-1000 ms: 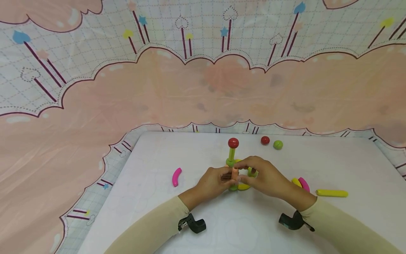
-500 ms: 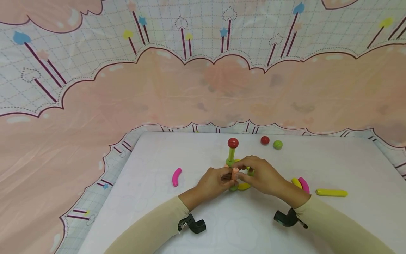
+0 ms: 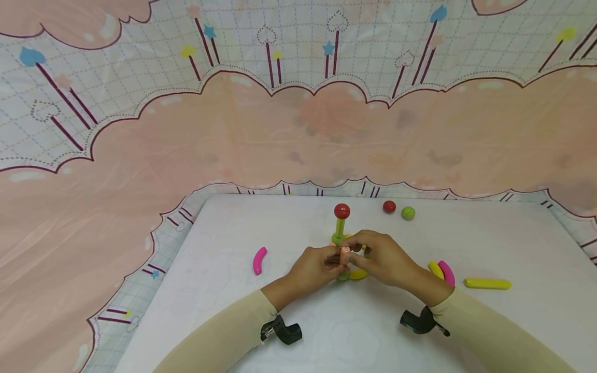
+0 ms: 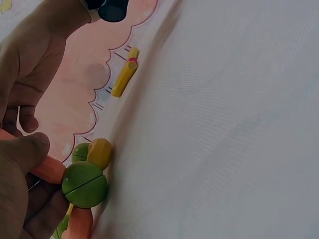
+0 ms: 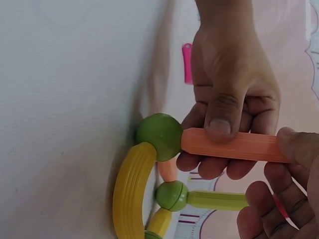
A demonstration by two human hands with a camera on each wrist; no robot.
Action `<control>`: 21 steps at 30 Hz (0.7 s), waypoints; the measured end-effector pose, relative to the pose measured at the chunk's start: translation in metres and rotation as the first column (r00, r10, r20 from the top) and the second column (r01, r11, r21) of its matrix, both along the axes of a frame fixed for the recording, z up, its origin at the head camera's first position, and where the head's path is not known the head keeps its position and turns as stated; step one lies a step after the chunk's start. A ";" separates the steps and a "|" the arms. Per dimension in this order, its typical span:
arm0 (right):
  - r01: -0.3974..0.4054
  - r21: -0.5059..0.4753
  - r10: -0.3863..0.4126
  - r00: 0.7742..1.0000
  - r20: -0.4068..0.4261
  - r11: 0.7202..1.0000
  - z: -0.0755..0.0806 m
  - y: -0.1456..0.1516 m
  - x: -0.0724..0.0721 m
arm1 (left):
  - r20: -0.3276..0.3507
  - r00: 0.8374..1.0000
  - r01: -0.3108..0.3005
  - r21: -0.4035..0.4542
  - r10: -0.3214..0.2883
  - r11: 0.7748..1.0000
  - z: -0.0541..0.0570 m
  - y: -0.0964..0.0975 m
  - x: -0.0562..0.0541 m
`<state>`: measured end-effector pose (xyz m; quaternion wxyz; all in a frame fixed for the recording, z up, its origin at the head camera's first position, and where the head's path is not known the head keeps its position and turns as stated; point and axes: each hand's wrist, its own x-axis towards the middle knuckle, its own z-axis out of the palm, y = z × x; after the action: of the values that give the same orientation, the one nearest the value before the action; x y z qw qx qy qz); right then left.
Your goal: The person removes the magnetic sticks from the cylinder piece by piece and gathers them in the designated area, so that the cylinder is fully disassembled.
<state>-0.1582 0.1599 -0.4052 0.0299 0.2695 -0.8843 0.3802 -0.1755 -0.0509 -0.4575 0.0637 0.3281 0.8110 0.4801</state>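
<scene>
Between thumb and fingers, my left hand [image 3: 313,268] grips an upright orange rod [image 5: 234,145], whose lower end meets a green ball [image 5: 159,137]. My right hand [image 3: 387,258] pinches the same rod near its upper end, thumb against its side. That green ball belongs to a low frame with a curved yellow piece [image 5: 130,191], another orange rod [image 4: 79,224] and more green balls. Behind the hands a lime-green rod [image 3: 340,227] stands up from a green ball [image 5: 172,195], topped by a red ball [image 3: 342,211]. My hands partly hide the frame in the head view.
A pink curved piece [image 3: 259,260] lies left on the white table [image 3: 224,321]. To the right are a yellow curved piece [image 3: 436,269], a pink one [image 3: 446,272] and a yellow rod [image 3: 487,283]. Loose red [image 3: 389,206] and green [image 3: 408,213] balls sit at the back.
My right wrist and forearm have shifted a little to the left. The left hand keeps its hold on the orange rod, and the loose pieces have stayed in place.
</scene>
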 end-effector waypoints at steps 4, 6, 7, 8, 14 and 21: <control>-0.002 -0.001 0.002 1.000 0.005 1.000 0.000 0.000 0.000 | -0.005 1.000 0.004 -0.003 -0.004 1.000 0.000 -0.001 0.000; -0.003 -0.004 0.003 1.000 0.010 1.000 0.000 0.001 0.000 | -0.002 1.000 0.005 -0.005 -0.005 1.000 0.000 -0.002 0.000; -0.003 -0.003 0.003 1.000 0.013 1.000 0.001 0.001 0.001 | 0.000 1.000 0.006 -0.005 -0.006 1.000 0.000 -0.002 0.000; -0.003 -0.003 0.003 1.000 0.016 1.000 0.001 0.001 0.001 | 0.000 1.000 0.007 -0.007 -0.007 1.000 0.000 -0.003 0.000; -0.002 0.002 0.002 1.000 0.011 1.000 -0.001 0.000 0.000 | -0.095 0.995 -0.026 -0.078 0.019 0.997 0.001 -0.007 0.000; 0.010 -0.018 -0.010 1.000 0.012 1.000 -0.002 0.000 -0.001 | -0.247 0.968 -0.096 -0.209 0.042 0.973 -0.001 -0.011 0.000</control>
<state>-0.1590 0.1596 -0.4073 0.0288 0.2626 -0.8823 0.3895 -0.1753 -0.0615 -0.4587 -0.0163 0.3462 0.8717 0.3465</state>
